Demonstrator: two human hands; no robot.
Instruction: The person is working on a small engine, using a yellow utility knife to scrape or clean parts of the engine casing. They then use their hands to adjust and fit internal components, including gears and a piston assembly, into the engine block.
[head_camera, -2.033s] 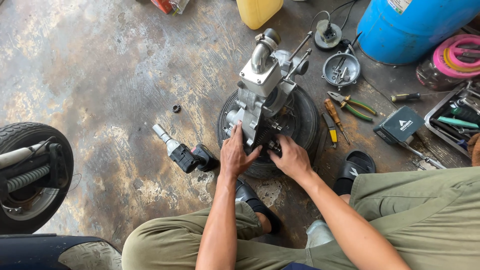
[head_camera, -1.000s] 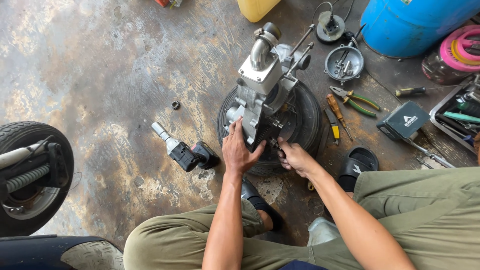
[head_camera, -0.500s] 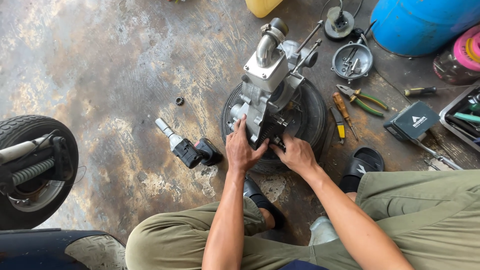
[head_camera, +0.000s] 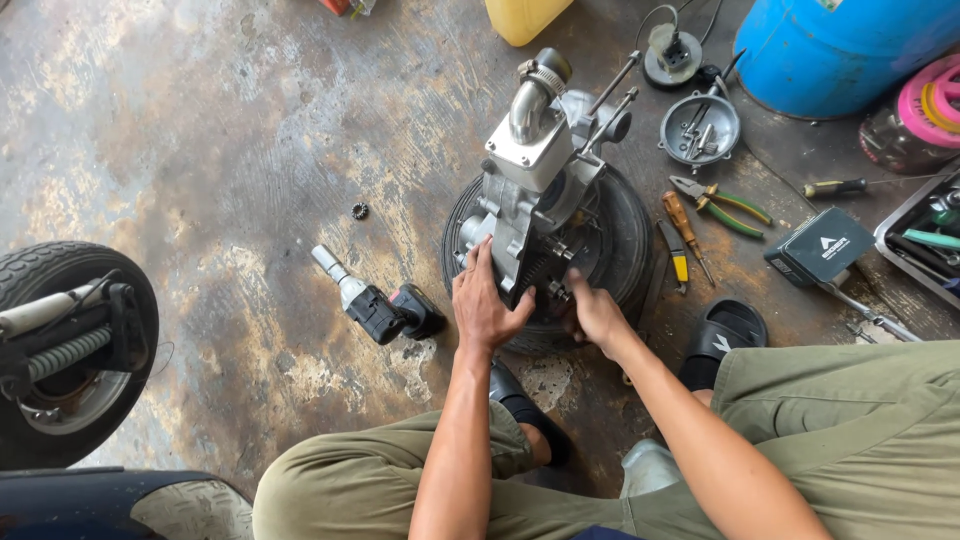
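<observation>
A grey metal scooter engine block (head_camera: 530, 190) stands upright on a small black tyre (head_camera: 628, 232) lying flat on the concrete floor. My left hand (head_camera: 485, 300) presses against the engine's lower left side, fingers spread over the casing. My right hand (head_camera: 592, 310) reaches into the engine's lower right side, fingers curled at a small part there; what they pinch is hidden. A chrome elbow pipe (head_camera: 533, 92) tops the engine.
A cordless impact wrench (head_camera: 375, 300) lies left of the tyre, a small gear ring (head_camera: 360, 211) beyond it. Pliers (head_camera: 722, 200), screwdrivers (head_camera: 685, 232), a round dish of parts (head_camera: 700, 128), a black box (head_camera: 822, 248), a blue drum (head_camera: 840, 45) and a tool tray sit right. A scooter wheel (head_camera: 60, 350) stands left.
The view has drifted slightly. My right hand pulled back from the engine, then returned to its lower right side; my left hand stayed on the casing.
</observation>
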